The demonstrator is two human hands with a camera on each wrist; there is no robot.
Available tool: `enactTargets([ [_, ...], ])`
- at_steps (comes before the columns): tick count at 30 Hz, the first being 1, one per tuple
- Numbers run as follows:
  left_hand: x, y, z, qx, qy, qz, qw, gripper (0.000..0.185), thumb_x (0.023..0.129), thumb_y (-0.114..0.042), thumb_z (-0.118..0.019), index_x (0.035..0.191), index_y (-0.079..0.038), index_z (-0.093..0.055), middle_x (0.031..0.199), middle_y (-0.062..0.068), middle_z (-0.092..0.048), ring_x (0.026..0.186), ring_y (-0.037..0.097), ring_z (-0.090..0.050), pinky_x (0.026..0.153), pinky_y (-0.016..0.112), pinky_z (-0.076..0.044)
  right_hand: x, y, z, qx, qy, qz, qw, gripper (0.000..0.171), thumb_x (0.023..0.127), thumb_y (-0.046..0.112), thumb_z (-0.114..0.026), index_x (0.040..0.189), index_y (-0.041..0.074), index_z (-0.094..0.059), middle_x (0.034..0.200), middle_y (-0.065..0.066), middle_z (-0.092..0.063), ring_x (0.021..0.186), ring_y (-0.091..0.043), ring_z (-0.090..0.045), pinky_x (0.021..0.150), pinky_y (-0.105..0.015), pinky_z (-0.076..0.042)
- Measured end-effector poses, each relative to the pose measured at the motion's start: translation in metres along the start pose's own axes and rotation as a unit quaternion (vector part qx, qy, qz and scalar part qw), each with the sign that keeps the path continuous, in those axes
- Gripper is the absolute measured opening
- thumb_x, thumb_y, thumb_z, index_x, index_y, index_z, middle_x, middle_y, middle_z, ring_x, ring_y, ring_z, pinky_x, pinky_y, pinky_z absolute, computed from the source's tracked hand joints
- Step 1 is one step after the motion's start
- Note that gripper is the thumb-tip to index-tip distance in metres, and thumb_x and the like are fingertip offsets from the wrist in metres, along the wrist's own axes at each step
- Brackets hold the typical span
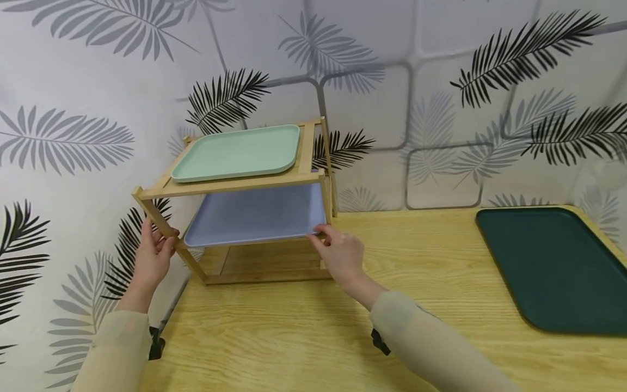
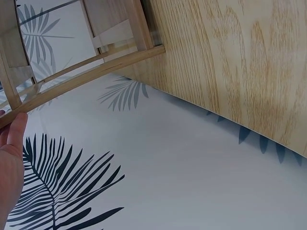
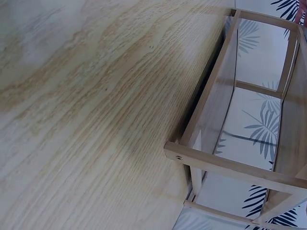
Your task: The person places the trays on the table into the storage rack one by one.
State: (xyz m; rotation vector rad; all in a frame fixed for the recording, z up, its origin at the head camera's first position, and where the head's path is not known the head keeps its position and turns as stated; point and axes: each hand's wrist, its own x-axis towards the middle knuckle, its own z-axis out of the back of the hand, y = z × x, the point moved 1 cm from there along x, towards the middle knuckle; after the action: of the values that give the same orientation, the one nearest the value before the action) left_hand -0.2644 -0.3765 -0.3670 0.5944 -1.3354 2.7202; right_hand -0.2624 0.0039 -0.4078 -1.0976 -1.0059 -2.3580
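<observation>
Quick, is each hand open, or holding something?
Left hand: holding the wooden rack.
Right hand: pinching the blue tray at its near right corner.

A dark green tray (image 1: 558, 267) lies on the wood-grain table (image 1: 426, 261) at right, near the leaf-patterned wall (image 1: 362, 32).

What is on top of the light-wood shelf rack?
A mint-green rectangular tray with rounded corners lies on the top level of the light-wood shelf rack. Wood shows beside it; whatever lies directly beneath the tray is covered.

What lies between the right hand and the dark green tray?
In the head view, only bare wood-grain tabletop lies between the right hand and the dark green tray.
</observation>
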Motion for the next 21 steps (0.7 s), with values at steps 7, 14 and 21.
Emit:
enactTargets([
  [7,0.001,0.002,0.000,0.000,0.001,-0.001,1.0000,0.066,0.101,0.003,-0.042,0.154,-0.015,-0.007,0.127,0.032,-0.054,0.116,0.045,-0.053,0.071,0.003,-0.043,0.002,0.000,-0.002,-0.018,-0.013,0.018,1.000,0.018,0.081,0.026,-0.080,0.086,0.010,-0.074,0.060,0.001,-0.066,0.041,-0.008,-0.052,0.037,-0.021,-0.033],
  [14,0.003,0.003,0.000,0.001,0.006,0.001,1.0000,0.065,0.101,0.002,-0.042,0.153,-0.014,-0.008,0.128,0.033,-0.052,0.118,0.045,-0.052,0.072,0.004,-0.044,0.004,-0.001,-0.001,-0.011,-0.006,0.019,1.000,0.017,0.081,0.024,-0.080,0.090,0.010,-0.076,0.058,0.002,-0.064,0.039,-0.007,-0.046,0.037,-0.023,-0.033],
  [21,0.000,0.000,-0.002,0.008,-0.009,-0.012,0.9999,0.060,0.100,0.003,-0.042,0.151,-0.010,-0.013,0.124,0.033,-0.054,0.115,0.045,-0.054,0.073,0.003,-0.043,0.000,0.003,0.024,0.195,0.093,-0.055,0.975,0.022,0.087,0.014,-0.075,0.106,0.004,-0.074,0.054,0.000,-0.061,0.039,-0.003,-0.047,0.036,-0.022,-0.036],
])
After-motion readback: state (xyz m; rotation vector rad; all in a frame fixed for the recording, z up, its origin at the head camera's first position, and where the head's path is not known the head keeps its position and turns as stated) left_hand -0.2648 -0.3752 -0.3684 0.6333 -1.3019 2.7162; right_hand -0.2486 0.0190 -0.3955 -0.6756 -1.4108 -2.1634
